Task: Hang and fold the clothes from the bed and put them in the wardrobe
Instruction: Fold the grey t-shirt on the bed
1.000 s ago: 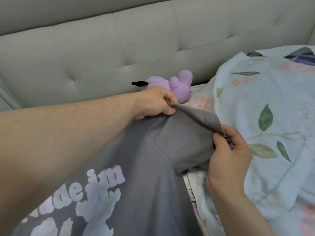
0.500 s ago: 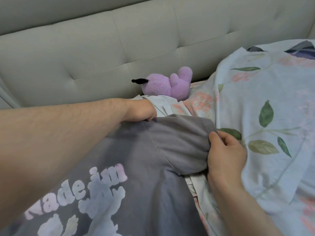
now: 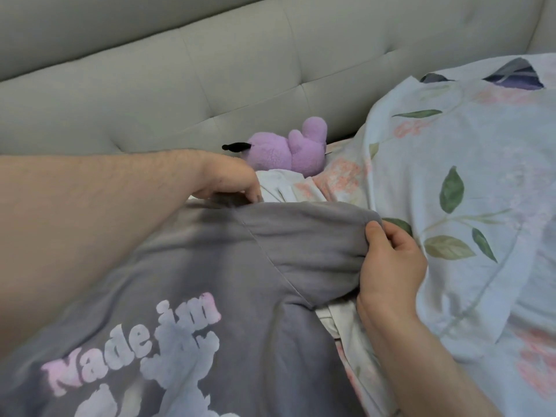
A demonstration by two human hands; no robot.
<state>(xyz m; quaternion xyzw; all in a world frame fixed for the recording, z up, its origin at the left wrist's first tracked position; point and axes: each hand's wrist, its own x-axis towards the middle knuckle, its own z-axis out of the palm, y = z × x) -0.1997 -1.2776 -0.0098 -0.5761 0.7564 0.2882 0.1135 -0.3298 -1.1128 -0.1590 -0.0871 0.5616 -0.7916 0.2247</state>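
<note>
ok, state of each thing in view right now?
T-shirt: spread flat on the bed, print up.
Sleeve: laid out sideways, end bunched.
Left hand: fingers curled on the shirt's top edge.
Right hand: pinches the sleeve end.
Plush: lying against the headboard.

Pale grey-green tufted headboard runs across the back, soft even light on it. Floral duvet with green leaves and pink blooms is bunched up on the right.

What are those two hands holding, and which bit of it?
Both hold the grey T-shirt: the right hand grips the end of its sleeve, the left hand pinches the top edge near the shoulder.
</note>
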